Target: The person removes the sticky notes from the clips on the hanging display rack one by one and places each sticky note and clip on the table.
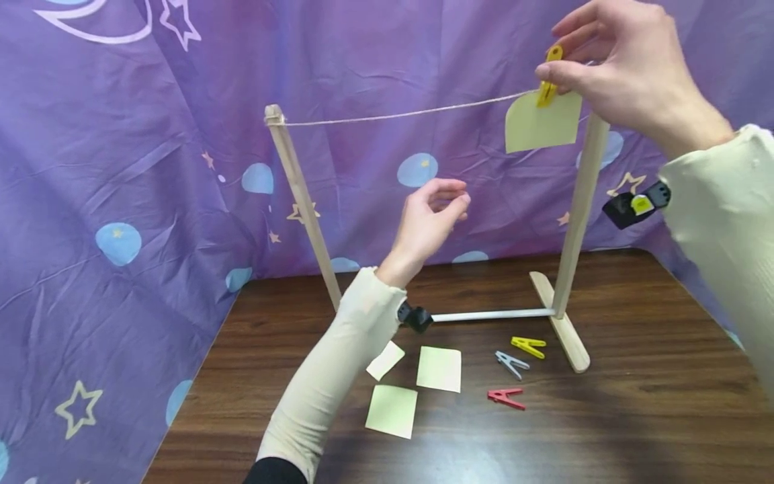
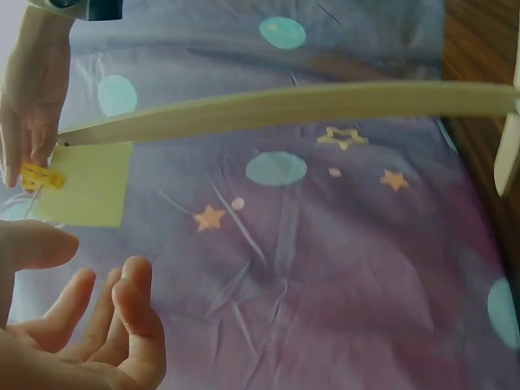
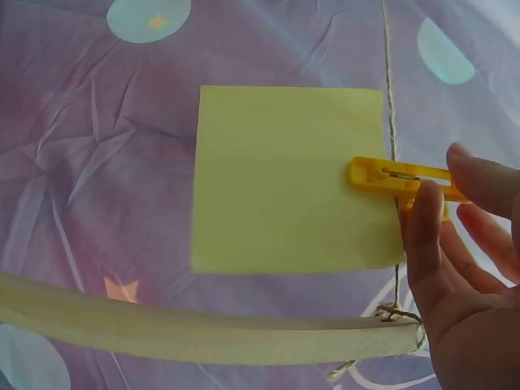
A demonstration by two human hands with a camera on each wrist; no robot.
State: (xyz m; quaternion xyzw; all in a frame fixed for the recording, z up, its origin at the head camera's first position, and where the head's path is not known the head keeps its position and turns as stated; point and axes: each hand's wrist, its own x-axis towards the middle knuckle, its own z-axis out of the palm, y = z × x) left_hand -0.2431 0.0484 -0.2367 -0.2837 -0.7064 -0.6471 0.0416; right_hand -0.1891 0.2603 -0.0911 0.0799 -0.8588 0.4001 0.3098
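Note:
My right hand (image 1: 635, 67) pinches a yellow clothespin (image 1: 549, 77) between thumb and fingers at the right end of the string (image 1: 393, 116). Below that clothespin hangs a yellow sticky note (image 1: 541, 128); in the right wrist view the clothespin's jaws lie over the note's edge at the string. Lower and to the left, my left hand (image 1: 431, 218) is raised in the air with loosely curled fingers and nothing in them. The left wrist view shows its fingers (image 2: 134, 325) apart from the note.
The string runs between two wooden posts (image 1: 577, 215), joined low down by a white rod (image 1: 492, 315). On the brown table (image 1: 653, 417) lie yellow (image 1: 529, 347), blue (image 1: 512, 364) and red (image 1: 506, 398) clothespins, beside pale sticky notes (image 1: 392, 411). A purple cloth (image 1: 181, 202) hangs behind.

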